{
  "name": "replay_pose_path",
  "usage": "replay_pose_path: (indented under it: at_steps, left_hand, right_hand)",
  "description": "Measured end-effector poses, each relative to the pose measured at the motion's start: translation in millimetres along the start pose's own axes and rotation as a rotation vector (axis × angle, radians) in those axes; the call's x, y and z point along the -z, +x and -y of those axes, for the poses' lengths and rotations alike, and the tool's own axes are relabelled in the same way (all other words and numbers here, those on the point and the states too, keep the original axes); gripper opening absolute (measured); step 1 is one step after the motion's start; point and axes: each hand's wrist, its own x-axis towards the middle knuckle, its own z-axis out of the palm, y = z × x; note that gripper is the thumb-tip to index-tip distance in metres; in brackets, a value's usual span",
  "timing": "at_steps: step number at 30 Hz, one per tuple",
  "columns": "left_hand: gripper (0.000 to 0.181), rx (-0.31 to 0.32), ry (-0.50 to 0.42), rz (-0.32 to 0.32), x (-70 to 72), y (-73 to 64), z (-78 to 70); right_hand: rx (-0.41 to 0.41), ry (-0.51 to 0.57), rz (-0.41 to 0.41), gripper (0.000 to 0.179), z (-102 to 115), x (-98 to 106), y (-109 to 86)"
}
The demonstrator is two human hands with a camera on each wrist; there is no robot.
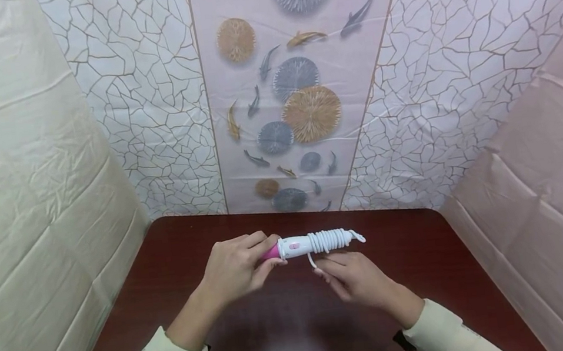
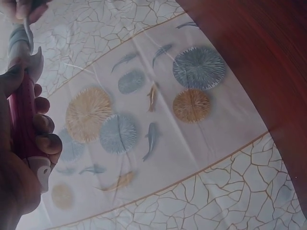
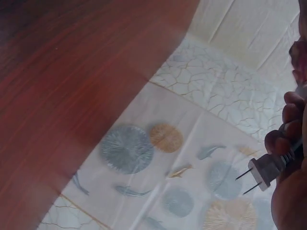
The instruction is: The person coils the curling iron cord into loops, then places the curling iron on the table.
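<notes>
A pink-and-white hair iron (image 1: 293, 246) is held level above the table. My left hand (image 1: 240, 267) grips its pink end, fingers wrapped around the pink body (image 2: 25, 115) in the left wrist view. Its white power cord (image 1: 330, 240) is coiled round the handle. A short run of cord drops from the coils to my right hand (image 1: 359, 281), which pinches it just below the handle. In the right wrist view, the two-pin plug (image 3: 267, 170) sticks out beside the curled fingers of that hand. Part of the cord is hidden by the right hand.
The dark red wooden table (image 1: 193, 234) lies beneath both hands. Behind it stands a patterned backdrop (image 1: 274, 81) with fish and round shapes. Pale cloth walls (image 1: 20, 174) close in the left and right sides.
</notes>
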Motion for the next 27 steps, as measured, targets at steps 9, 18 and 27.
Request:
replay_pose_path:
  at_steps: [9, 18, 27]
  left_hand:
    - [0.039, 0.020, 0.019, 0.036, -2.4, -0.8, 1.1]
    - [0.036, 0.042, 0.049, 0.064, -13.6, -8.3, 3.9]
    - [0.037, 0.019, 0.043, 0.077, -19.0, -13.6, 0.1]
  right_hand:
    - [0.024, -0.116, 0.008, 0.033, 17, 22, 12.2]
    - [0.095, -0.233, -0.039, 0.032, 20, 35, 28.8]
    - [0.186, -0.257, -0.074, 0.026, 10, 52, 45.4]
